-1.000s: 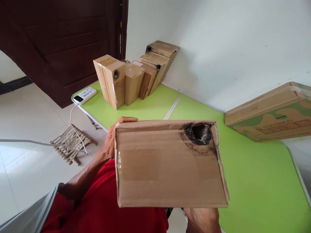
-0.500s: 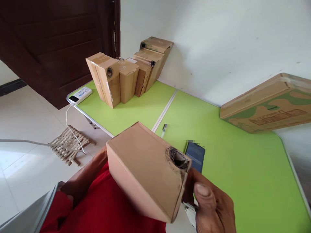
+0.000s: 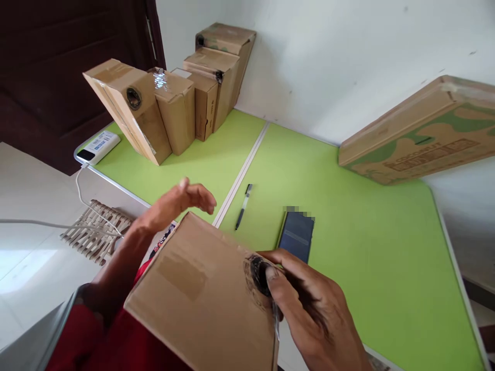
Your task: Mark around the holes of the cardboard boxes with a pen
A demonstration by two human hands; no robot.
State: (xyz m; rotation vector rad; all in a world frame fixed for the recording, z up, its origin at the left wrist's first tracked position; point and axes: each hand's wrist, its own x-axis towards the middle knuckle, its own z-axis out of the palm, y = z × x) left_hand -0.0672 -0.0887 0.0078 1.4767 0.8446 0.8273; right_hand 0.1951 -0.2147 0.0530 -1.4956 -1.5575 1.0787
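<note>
My right hand (image 3: 309, 309) grips the near corner of a plain cardboard box (image 3: 201, 299) held low in front of my red shirt; its fingers curl around the edge by a dark round hole in the box. My left hand (image 3: 181, 202) hovers just above the box's far edge, off the box, its fingers loosely bent and holding nothing. Past the box, on the green table (image 3: 367, 247), lie a black pen (image 3: 243, 206) and a dark phone (image 3: 296, 236).
A row of upright cardboard boxes (image 3: 170, 103) stands at the table's far left corner against the wall. A large printed flat carton (image 3: 421, 139) leans at the far right. A white power bank (image 3: 97, 147) with a cable sits on the left edge. A woven mat lies on the floor.
The box has turned and dropped lower toward my lap. My left hand has let go of it and lifted above its far edge. My right hand has shifted over the corner by the hole.
</note>
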